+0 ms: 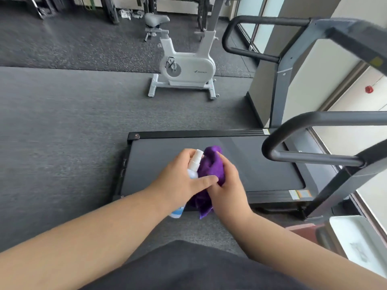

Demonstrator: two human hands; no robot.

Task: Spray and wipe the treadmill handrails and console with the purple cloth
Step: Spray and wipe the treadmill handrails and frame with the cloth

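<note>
My left hand [180, 176] grips a white spray bottle [193, 164], its nozzle pointing up beside the purple cloth [211, 166]. My right hand [228, 181] holds the bunched cloth, a corner of it hanging down below. Both hands meet above the rear of the treadmill belt [240, 160]. The near handrail [310, 158] loops to the right of my hands, and the far handrail [247, 50] stands higher behind it. The console is out of view at the top right.
A white exercise bike [186, 68] stands on the grey floor beyond the treadmill. Dark gym racks line the back wall. A window and wall run along the right. A white tray-like surface [356, 237] sits at the lower right.
</note>
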